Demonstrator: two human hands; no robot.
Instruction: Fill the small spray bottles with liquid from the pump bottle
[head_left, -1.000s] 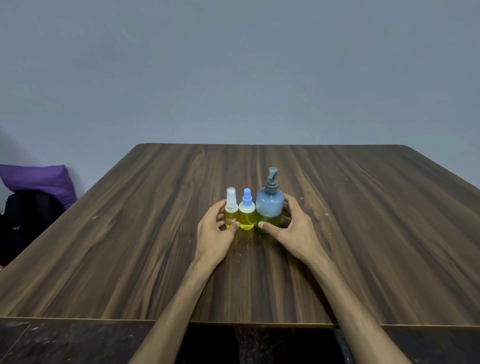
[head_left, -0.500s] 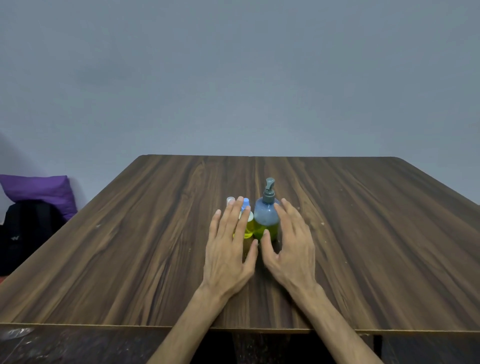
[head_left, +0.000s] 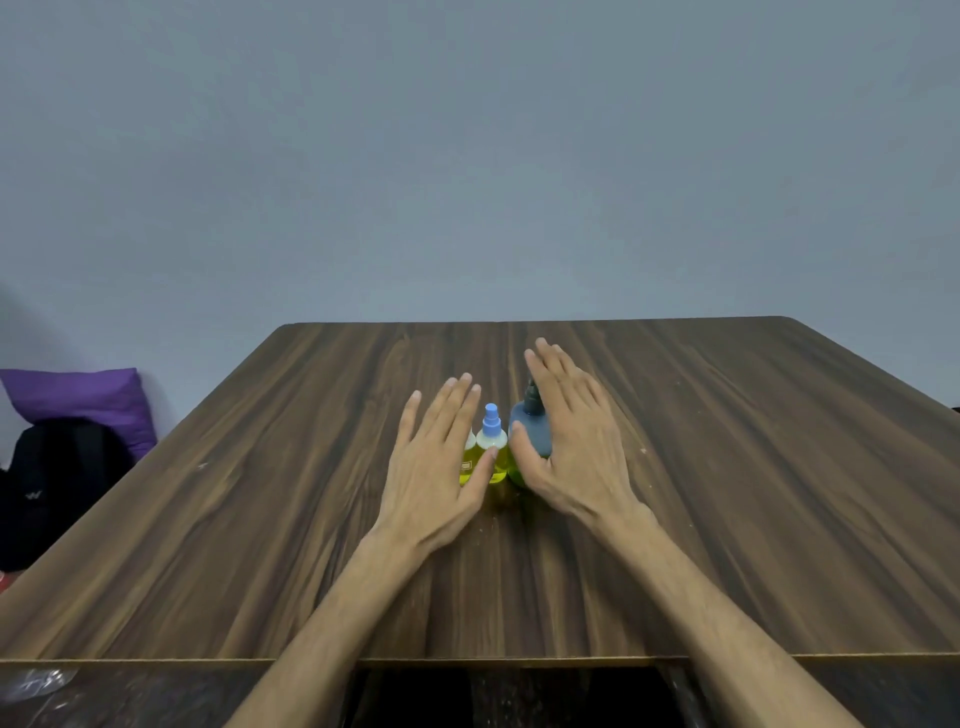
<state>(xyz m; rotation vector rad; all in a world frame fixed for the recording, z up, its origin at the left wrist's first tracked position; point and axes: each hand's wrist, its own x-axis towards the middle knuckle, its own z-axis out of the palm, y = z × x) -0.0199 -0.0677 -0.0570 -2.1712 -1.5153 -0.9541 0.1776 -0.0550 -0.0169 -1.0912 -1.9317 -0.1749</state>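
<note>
Three bottles stand in a row at the middle of the wooden table (head_left: 727, 467). The blue pump bottle (head_left: 529, 439) with a grey pump head is on the right, partly covered by my right hand (head_left: 569, 447). A small spray bottle with a blue cap (head_left: 492, 447) holds yellow liquid. Another small spray bottle (head_left: 468, 460) to its left is mostly hidden behind my left hand (head_left: 441, 457). Both hands hover with fingers straight, palms down, in front of and over the bottles, holding nothing.
A purple cushion (head_left: 78, 400) and a black backpack (head_left: 57, 483) sit off the table's left side. A plain grey wall is behind. A dark surface with a clear plastic scrap (head_left: 36, 680) shows below the near table edge.
My hands let go of the bottles and straightened out flat. They have spread apart slightly and lifted; the right hand now reaches further over the pump bottle.
</note>
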